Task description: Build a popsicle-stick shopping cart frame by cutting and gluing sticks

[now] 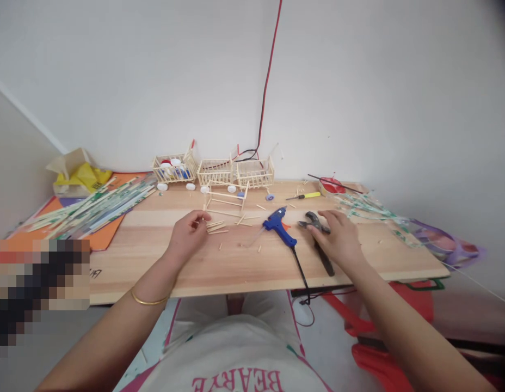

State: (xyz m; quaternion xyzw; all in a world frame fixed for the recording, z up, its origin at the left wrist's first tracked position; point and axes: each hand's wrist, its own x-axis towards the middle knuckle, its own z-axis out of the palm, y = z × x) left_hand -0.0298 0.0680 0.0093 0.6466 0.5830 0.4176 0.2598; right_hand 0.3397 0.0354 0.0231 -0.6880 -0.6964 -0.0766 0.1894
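**A:** What do I have under the hands?

**B:** My left hand (pixel 187 231) sits palm down on the wooden board (pixel 236 261), fingers curled loosely, their tips pinching or touching the near end of a small bunch of thin sticks (pixel 216 226). I cannot tell whether one is truly gripped. My right hand (pixel 338 239) lies flat and spread over a pair of black pliers (pixel 320 239); the jaws poke out past my fingertips and a handle runs out toward the board's near edge. It rests on them, not closed round them.

**A:** Room to move?

**B:** Between the hands lies one blue glue gun (pixel 280 227), nozzle toward the left hand, its black cord (pixel 301 275) dropping over the near edge. The strip of board in front of both wrists is bare up to that edge. Just beyond the sticks stands one unfinished stick frame (pixel 226 200).

**A:** Counts?

**B:** Three stick carts (pixel 214 171) in a row against the wall, the leftmost holding bottle caps. One yellow-handled screwdriver (pixel 305 196), one red dish (pixel 332 187) at the far right. A sheaf of wrapped sticks (pixel 97 209) fans across the left end, too many to count, with torn wrappers (pixel 367 209) on the right.
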